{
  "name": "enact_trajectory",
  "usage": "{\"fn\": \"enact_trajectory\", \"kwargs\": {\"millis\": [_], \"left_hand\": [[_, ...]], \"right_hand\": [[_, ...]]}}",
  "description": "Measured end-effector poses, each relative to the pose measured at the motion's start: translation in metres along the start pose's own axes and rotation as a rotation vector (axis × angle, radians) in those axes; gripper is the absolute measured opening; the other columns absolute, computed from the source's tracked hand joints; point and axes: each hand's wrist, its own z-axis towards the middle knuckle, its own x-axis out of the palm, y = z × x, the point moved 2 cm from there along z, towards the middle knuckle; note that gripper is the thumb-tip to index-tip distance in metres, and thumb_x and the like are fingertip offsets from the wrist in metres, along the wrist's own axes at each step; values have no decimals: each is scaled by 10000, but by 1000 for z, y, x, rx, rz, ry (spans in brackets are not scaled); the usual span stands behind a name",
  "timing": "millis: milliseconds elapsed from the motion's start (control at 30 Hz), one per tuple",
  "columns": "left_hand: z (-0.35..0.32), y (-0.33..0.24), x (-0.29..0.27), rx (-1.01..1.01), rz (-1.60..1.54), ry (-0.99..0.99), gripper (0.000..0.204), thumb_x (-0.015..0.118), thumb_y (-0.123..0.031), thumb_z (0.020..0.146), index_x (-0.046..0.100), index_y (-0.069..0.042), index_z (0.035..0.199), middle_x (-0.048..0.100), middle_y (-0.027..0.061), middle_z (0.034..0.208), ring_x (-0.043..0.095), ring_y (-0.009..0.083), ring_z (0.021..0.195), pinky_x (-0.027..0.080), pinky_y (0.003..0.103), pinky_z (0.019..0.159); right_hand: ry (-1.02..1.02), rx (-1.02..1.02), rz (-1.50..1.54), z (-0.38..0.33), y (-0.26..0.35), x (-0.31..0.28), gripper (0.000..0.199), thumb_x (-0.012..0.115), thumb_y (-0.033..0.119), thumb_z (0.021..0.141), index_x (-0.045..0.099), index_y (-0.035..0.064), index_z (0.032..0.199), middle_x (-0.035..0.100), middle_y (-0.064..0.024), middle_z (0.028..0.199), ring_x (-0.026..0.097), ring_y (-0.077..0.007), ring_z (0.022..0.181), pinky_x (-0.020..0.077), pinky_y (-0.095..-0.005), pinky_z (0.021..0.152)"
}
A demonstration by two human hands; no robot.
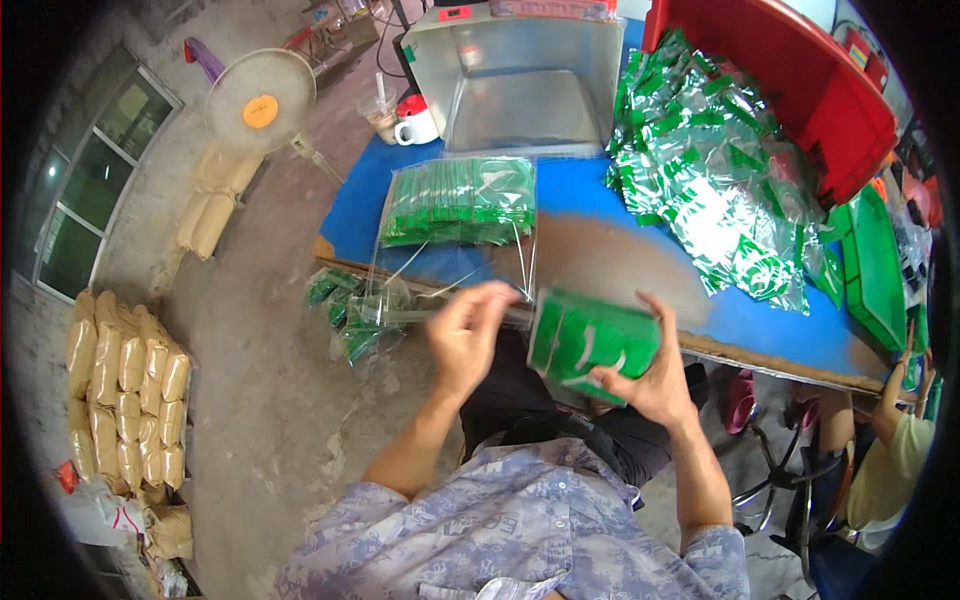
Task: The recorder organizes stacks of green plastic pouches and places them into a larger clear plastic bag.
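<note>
My right hand (655, 375) grips a stack of green packets (575, 338) at the table's near edge, thumb on the near face and fingers round the right side. Left of the stack, my left hand (468, 335) is closed, its fingertips drawn together by the near end of a large clear plastic bag (400, 268); whatever they pinch is blurred. Farther back in that bag lie rows of green packets (460, 205). Below the table edge on the left hang several more green packets (350, 310).
A red bin (790, 80) lies tipped at the back right, a pile of green and clear packets (715, 170) before it. A metal box (520, 100), a white mug (418, 125) and a plastic cup (380, 112) stand behind. Another person's arm (890, 400) reaches in beside a green tray (870, 270).
</note>
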Motion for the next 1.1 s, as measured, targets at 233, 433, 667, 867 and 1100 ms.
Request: {"fn": "enact_trajectory", "kwargs": {"millis": [233, 433, 667, 867, 1100], "left_hand": [[39, 18, -91, 415, 1149, 259, 753, 731, -12, 737, 475, -129, 1435, 378, 161, 1512, 295, 403, 1440, 228, 546, 1198], [48, 36, -95, 639, 1130, 209, 458, 754, -50, 786, 643, -85, 1229, 598, 123, 1305, 553, 337, 1246, 458, 461, 1018], [52, 23, -35, 567, 811, 251, 61, 724, -72, 838, 708, -53, 893, 669, 91, 832, 680, 279, 766, 547, 378, 669], [62, 2, 10, 297, 789, 348, 102, 701, -29, 813, 705, -31, 914, 648, 150, 815, 654, 331, 738, 515, 410, 657], [96, -41, 7, 419, 865, 287, 105, 765, -54, 789, 720, -30, 881, 596, 96, 717, 577, 227, 596, 455, 360, 568]], "right_hand": [[-540, -420, -427, 45, -79, -37, 1020, 881, 129, 702, 253, 49, 1501, 431, -159, 1321, 484, -273, 1204, 422, -408, 1021], [-569, -501, -483, 31, -61, -36, 1001, 892, 136, 680, 286, 48, 1472, 561, -230, 1208, 617, -358, 1050, 508, -442, 901], [-553, -230, -61, 36, -33, -47, 1017, 850, 269, 738, 232, 21, 1507, 542, -190, 1264, 564, -306, 1165, 488, -414, 970], [-32, 200, 897, 38, -39, 29, 747, 799, 243, 805, 427, -13, 1400, 602, -148, 1237, 600, -219, 1118, 511, -352, 913], [329, 253, 432, 85, 2, 28, 452, 772, 215, 800, 650, 11, 1185, 718, -94, 1018, 691, -185, 872, 567, -329, 800]]}}
